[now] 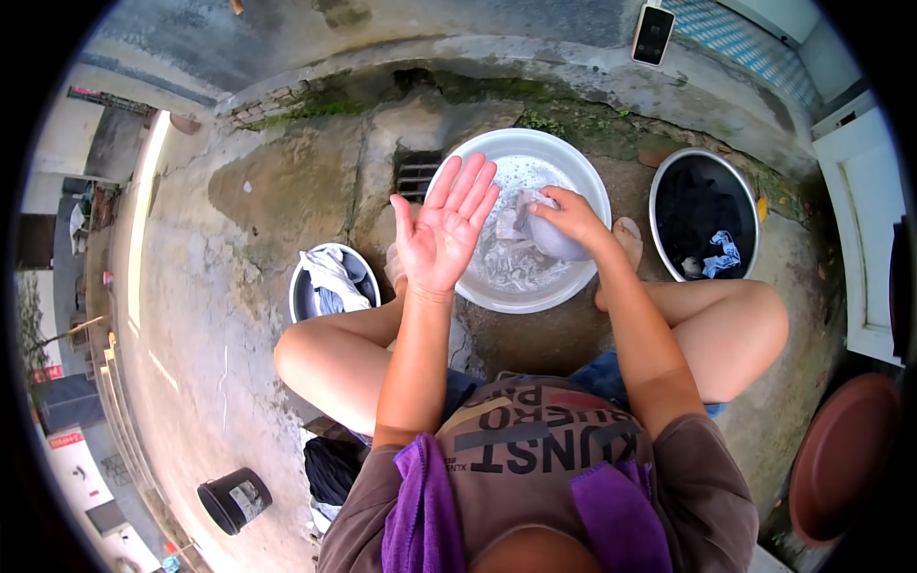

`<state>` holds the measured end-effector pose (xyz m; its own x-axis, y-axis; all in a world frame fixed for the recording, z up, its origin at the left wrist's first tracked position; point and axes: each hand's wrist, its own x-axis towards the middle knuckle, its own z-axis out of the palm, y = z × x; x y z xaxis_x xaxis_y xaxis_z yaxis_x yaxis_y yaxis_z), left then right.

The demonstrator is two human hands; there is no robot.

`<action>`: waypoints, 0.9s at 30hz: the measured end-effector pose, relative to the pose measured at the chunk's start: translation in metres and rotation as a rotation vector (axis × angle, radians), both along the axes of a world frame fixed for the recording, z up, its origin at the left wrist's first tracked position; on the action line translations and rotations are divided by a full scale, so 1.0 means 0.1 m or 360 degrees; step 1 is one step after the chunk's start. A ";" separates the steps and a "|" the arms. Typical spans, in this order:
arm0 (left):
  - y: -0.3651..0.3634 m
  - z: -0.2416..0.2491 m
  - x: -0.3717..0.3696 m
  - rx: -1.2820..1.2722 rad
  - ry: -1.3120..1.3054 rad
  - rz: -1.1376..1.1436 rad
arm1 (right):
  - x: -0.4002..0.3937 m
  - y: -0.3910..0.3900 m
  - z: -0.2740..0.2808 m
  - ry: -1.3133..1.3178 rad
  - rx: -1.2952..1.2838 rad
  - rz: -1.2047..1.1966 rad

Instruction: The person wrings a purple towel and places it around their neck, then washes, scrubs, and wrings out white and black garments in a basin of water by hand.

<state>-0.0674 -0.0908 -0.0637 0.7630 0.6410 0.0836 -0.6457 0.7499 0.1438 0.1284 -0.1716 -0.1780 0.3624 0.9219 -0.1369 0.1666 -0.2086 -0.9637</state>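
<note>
right hand point(573, 218) grips one pale cloth point(554, 241) in one white basin point(521, 303).

We are finding open floor point(296, 201) beyond the small tub point(294, 301) at left. Over the white basin point(523, 134), the raised left hand point(444, 224) is blocking the left side; the right hand point(568, 218), gripping pale cloth point(554, 239), is crowding the right. Bent legs point(731, 334) are hemming both near sides, and a foot point(628, 244) is narrowing the right gap.
</note>
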 end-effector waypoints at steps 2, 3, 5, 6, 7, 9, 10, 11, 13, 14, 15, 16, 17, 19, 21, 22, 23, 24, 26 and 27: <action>-0.02 0.03 0.01 0.0012 0.0000 -0.0012 | -0.05 -0.04 0.05 -0.0553 -0.0139 0.0228; -0.02 0.03 0.02 0.0024 -0.0002 -0.0028 | -0.07 -0.04 0.08 -0.0704 0.0051 0.0145; -0.02 0.01 0.02 0.0039 0.0006 -0.0032 | -0.10 0.01 0.36 -0.0548 0.0296 -0.0050; -0.02 0.00 0.02 0.0056 0.0013 -0.0036 | -0.13 0.05 0.52 -0.0388 0.0540 -0.0246; -0.03 -0.01 0.02 0.0053 0.0017 -0.0034 | -0.17 0.08 0.65 -0.0319 0.0714 -0.0381; -0.03 -0.02 0.04 0.0092 0.0057 -0.0028 | -0.24 0.10 0.85 -0.0378 0.0854 -0.0338; -0.03 -0.03 0.04 0.0092 0.0057 -0.0028 | -0.29 0.11 0.92 -0.0442 0.0995 -0.0295; -0.03 -0.05 0.04 0.0135 0.0101 -0.0032 | -0.36 0.12 0.97 -0.0496 0.1038 -0.0279; -0.02 -0.08 0.06 0.0175 0.0143 -0.0037 | -0.45 0.16 0.99 -0.0590 0.1061 -0.0257; -0.02 -0.08 0.06 0.0212 0.0170 -0.0050 | -0.48 0.18 0.99 -0.0680 0.1085 -0.0233; -0.02 -0.09 0.06 0.0248 0.0198 -0.0064 | -0.51 0.20 0.95 -0.0770 0.1118 -0.0266; -0.02 -0.10 0.05 0.0244 0.0202 -0.0062 | -0.54 0.21 0.94 -0.0766 0.1114 -0.0265; -0.02 -0.11 0.06 0.0318 0.0276 -0.0054 | -0.58 0.21 0.93 -0.0874 0.1094 -0.0310; -0.03 -0.13 0.07 0.0390 0.0351 -0.0048 | -0.64 0.21 0.91 -0.0982 0.1070 -0.0356; -0.05 -0.13 0.09 0.0674 0.0568 -0.0005 | -0.67 0.21 0.90 -0.1219 0.1029 -0.0400; -0.05 -0.14 0.09 0.0671 0.0567 -0.0007 | -0.67 0.21 0.91 -0.1220 0.1026 -0.0400; -0.06 -0.15 0.09 0.0777 0.0652 -0.0004 | -0.67 0.20 0.92 -0.1214 0.0998 -0.0387; -0.06 -0.15 0.09 0.0883 0.0737 0.0000 | -0.68 0.20 0.92 -0.1207 0.0972 -0.0374; -0.08 -0.13 0.10 0.0896 0.0765 0.0015 | -0.68 0.23 0.88 -0.1199 0.0946 -0.0361; -0.09 -0.13 0.10 0.0910 0.0794 0.0030 | -0.69 0.24 0.85 -0.1190 0.0921 -0.0350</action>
<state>-0.0574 -0.0994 -0.0762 0.7867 0.6149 0.0545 -0.4141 0.4601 0.7854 0.0594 -0.1471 -0.0930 0.3439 0.6755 0.6523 0.7919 0.1647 -0.5880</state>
